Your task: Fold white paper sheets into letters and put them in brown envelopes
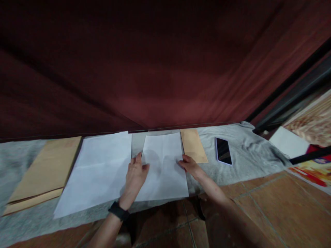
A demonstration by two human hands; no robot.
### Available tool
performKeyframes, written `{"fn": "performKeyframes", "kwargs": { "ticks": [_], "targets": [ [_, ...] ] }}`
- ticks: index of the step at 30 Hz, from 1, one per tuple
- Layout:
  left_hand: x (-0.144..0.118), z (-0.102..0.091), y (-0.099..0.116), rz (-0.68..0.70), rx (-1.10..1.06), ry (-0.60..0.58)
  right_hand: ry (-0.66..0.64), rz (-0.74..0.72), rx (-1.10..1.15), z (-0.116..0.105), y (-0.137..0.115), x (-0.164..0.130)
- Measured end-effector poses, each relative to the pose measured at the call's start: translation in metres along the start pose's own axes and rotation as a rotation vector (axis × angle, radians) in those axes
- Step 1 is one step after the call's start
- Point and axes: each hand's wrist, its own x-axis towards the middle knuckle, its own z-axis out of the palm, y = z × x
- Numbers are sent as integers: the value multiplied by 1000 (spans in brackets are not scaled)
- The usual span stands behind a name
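Observation:
A white sheet of paper (163,175) with a faint vertical crease lies in front of me on a grey cloth. At its left edge is my left hand (136,174), fingers and thumb apart, a dark band on the wrist. My right hand (190,164) has its fingers closed at the sheet's right edge; the fingertips are partly hidden. Left of my left hand lies a larger stack of white paper (100,172), creased across the middle. A small brown envelope (193,146) lies just beyond my right hand, partly beside the sheet.
Large brown envelopes (49,165) lie at the far left. A phone (223,151) in a pale purple case rests on the grey cloth (248,148) at right. A dark red curtain (155,69) hangs behind. Dark bars (292,86) stand at the right, above a tiled floor (289,203).

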Motion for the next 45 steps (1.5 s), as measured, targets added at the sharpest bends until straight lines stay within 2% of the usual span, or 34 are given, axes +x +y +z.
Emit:
{"fn": "performKeyframes", "kwargs": {
  "ticks": [4,10,13,16,19,22,25,29,38,45],
  "targets": [
    [-1,8,-8,-16,-94,-25,127,-130,-268,5,8,6],
    [-14,13,-19,54,-119,18,256,-189,-446,11,11,-3],
    [-20,6,-17,78,-70,38,274,-241,-647,12,8,-10],
    [-28,-1,-5,157,74,126,298,-343,-804,13,4,-16],
    [-35,10,13,326,155,204,242,-492,-782,20,1,-21],
    [-42,39,28,526,163,156,104,-593,-673,37,1,-26],
    [-45,65,33,588,190,130,-2,-676,-694,56,4,-32],
    [-46,76,30,548,202,144,8,-709,-854,65,11,-36],
    [-38,61,6,306,171,141,174,-728,-1090,46,28,-35],
    [-42,53,-5,255,181,165,208,-692,-1119,31,40,-33]
  ]
}}
